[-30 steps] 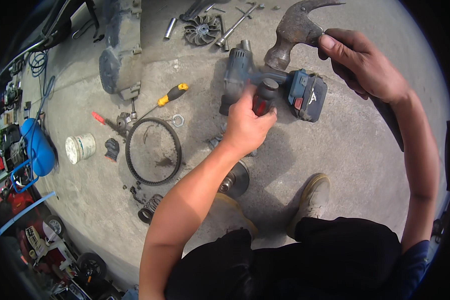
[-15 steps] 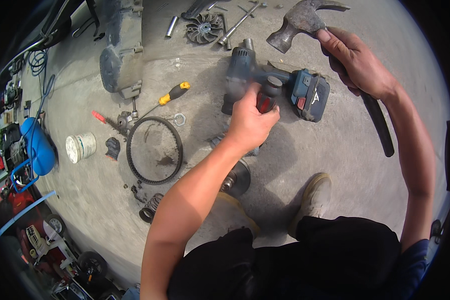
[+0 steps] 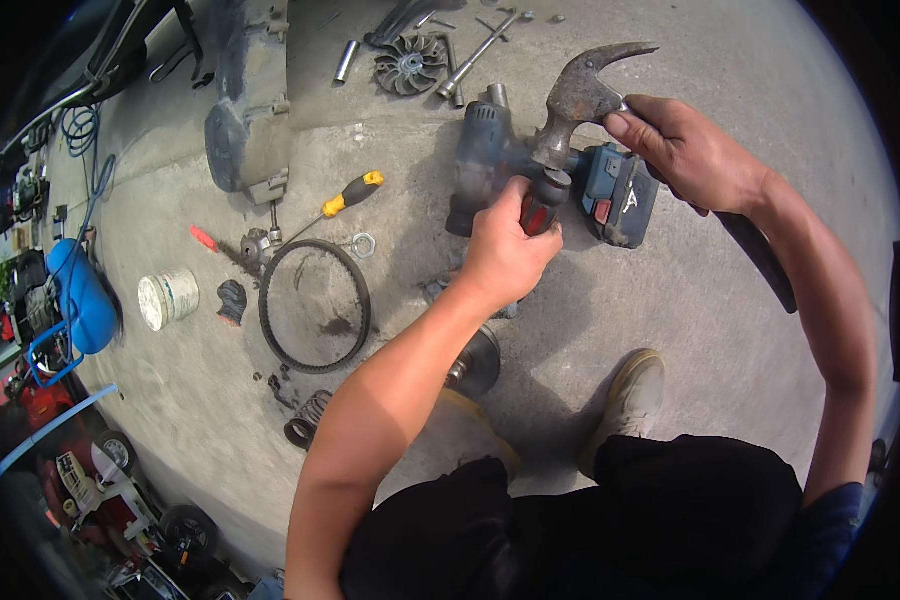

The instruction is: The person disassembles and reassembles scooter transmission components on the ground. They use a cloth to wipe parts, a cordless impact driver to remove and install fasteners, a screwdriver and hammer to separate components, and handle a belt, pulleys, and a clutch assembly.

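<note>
My right hand (image 3: 690, 155) is wrapped round the dark handle of a claw hammer (image 3: 582, 95). Its worn steel head hangs just over the butt of a black and red screwdriver handle (image 3: 542, 203); whether they touch I cannot tell. My left hand (image 3: 510, 240) is closed on that screwdriver, which points downward, its shaft hidden by the hand. Under my left forearm, greasy metal parts (image 3: 480, 358) show partly, including a round disc. Beyond the left hand lies a blue-grey cordless impact wrench (image 3: 482, 150) with its battery (image 3: 618, 195) on the right.
Leftward on the concrete lie a drive belt (image 3: 315, 305), a yellow and black screwdriver (image 3: 352, 194), a large nut (image 3: 364, 245), a white tub (image 3: 168, 298) and a coil spring (image 3: 310, 418). A finned fan wheel (image 3: 410, 64) and socket tools are farther off. My shoe (image 3: 634, 392) stands near.
The hammer head has come down and inward, from raised at the upper right to right over the screwdriver's butt. My left hand stays nearly in place, still gripping the screwdriver.
</note>
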Action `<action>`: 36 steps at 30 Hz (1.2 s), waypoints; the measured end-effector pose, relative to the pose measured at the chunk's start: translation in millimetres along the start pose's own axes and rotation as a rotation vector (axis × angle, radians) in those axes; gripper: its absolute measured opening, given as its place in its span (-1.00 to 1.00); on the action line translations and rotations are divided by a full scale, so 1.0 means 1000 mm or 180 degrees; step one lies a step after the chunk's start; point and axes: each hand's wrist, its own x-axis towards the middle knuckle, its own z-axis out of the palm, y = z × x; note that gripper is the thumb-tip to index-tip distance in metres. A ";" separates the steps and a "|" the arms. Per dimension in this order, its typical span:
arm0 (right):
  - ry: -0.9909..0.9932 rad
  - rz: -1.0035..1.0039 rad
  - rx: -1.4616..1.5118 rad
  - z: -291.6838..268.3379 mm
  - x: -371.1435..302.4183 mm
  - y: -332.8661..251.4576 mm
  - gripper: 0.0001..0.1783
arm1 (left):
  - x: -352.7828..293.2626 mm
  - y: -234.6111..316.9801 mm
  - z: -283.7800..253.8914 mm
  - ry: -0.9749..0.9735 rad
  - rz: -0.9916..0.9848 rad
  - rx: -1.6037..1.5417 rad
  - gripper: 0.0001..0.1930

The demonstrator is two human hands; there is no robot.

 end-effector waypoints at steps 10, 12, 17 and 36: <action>0.0758 0.0385 0.0310 -0.017 0.001 0.003 -0.34 | 0.007 -0.009 0.003 0.0314 0.0239 0.0065 -0.69; 0.0243 -0.0106 -0.0546 0.004 0.002 0.008 -0.31 | 0.007 -0.008 0.002 0.0296 0.0087 0.0123 -0.70; 0.0252 0.0386 0.0264 0.002 0.009 0.021 -0.30 | 0.009 -0.006 -0.003 0.0052 -0.0204 0.0236 -0.62; -0.0147 0.0487 0.0297 0.007 0.026 0.010 -0.32 | 0.014 -0.024 -0.009 0.0237 -0.0243 0.0179 -0.68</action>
